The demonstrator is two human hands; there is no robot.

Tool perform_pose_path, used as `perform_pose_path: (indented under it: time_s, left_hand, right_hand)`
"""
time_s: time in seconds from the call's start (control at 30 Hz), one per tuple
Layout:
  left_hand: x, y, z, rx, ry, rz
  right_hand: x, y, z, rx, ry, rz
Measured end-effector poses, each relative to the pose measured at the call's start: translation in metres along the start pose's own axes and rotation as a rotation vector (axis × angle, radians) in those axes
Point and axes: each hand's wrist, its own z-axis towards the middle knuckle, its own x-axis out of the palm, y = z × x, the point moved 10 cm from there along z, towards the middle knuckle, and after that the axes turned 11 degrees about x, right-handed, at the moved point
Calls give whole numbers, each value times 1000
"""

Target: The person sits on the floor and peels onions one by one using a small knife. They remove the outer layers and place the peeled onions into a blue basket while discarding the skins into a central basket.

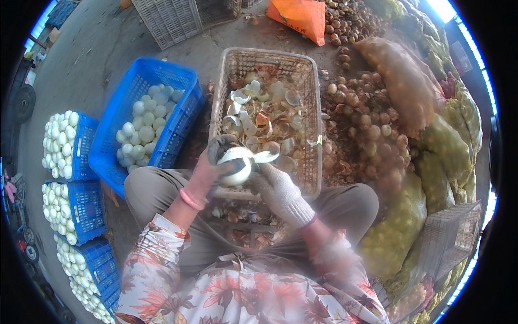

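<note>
My left hand (218, 156), in a pink and dark grey work glove, grips a white onion (238, 175) over the near end of a crate. A thick layer of its skin (266, 157) sticks out to the right, partly lifted away. Close against the onion's right side is my right hand (275, 186), in a white knitted glove, with its fingers curled by the peeling layer. Whether it holds a knife is hidden. Below both hands stands a dirty plastic crate (318, 121) with onion peels (259, 117) inside.
A blue crate (109, 117) of peeled onions (147, 121) stands to the left. Beyond it are stacked blue crates (85, 202) full of onions. Unpeeled onions (372, 121) lie heaped on the right beside mesh sacks (396, 227). An orange bag (297, 18) and a grey crate (170, 20) are at the far side.
</note>
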Motion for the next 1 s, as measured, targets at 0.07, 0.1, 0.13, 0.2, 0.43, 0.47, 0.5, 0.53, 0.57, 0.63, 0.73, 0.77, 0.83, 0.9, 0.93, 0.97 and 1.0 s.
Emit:
perform_pose_path:
  time_s: [0.07,0.1,0.13,0.2,0.43,0.47,0.5,0.53,0.57,0.63,0.73,0.77,0.83,0.9,0.93,0.97,1.0]
  left_hand:
    - [10,2,-4,-135,-73,-129]
    - [13,2,-8,-202,-112,-191]
    - [21,-1,-11,-236,-76,-254]
    - [21,5,-15,-195,-25,-178]
    - [22,-1,-13,-261,-27,-251]
    - [23,-2,-14,-266,-38,-305]
    - [22,-2,-13,-252,-44,-318]
    - [19,0,-13,-238,-50,-330]
    - [17,1,-13,-224,-57,-343]
    - [16,0,-12,-200,-86,-363]
    - [17,-7,-11,-183,-152,-424]
    - [13,-6,-10,-155,-151,-393]
    - [8,-7,-7,-100,-148,-322]
    - [1,-2,-10,-130,-198,-339]
    - [-3,0,-11,-123,-199,-300]
    - [-6,0,-11,-115,-199,-262]
    - [-5,-1,-10,-118,-184,-198]
  right_hand:
    - [-5,3,1,-40,-6,67]
    - [-6,2,0,-57,-43,14]
    - [-6,1,-2,-73,-82,-39]
    - [-7,9,-6,-138,-119,-138]
    - [-16,2,10,49,-17,100]
    - [-14,-6,9,169,61,223]
    - [-12,2,2,290,142,342]
    - [-13,0,2,304,135,414]
    - [-14,-3,2,317,127,486]
    - [-21,-3,3,238,42,464]
    - [-32,24,-12,-97,-153,65]
    - [-29,30,-18,-167,-189,-68]
    - [-19,42,-29,-310,-262,-326]
    - [-15,31,-22,-197,-232,-421]
    - [-15,29,-21,-158,-224,-452]
    - [-14,26,-20,-118,-216,-483]
    - [-14,23,-18,-125,-217,-466]
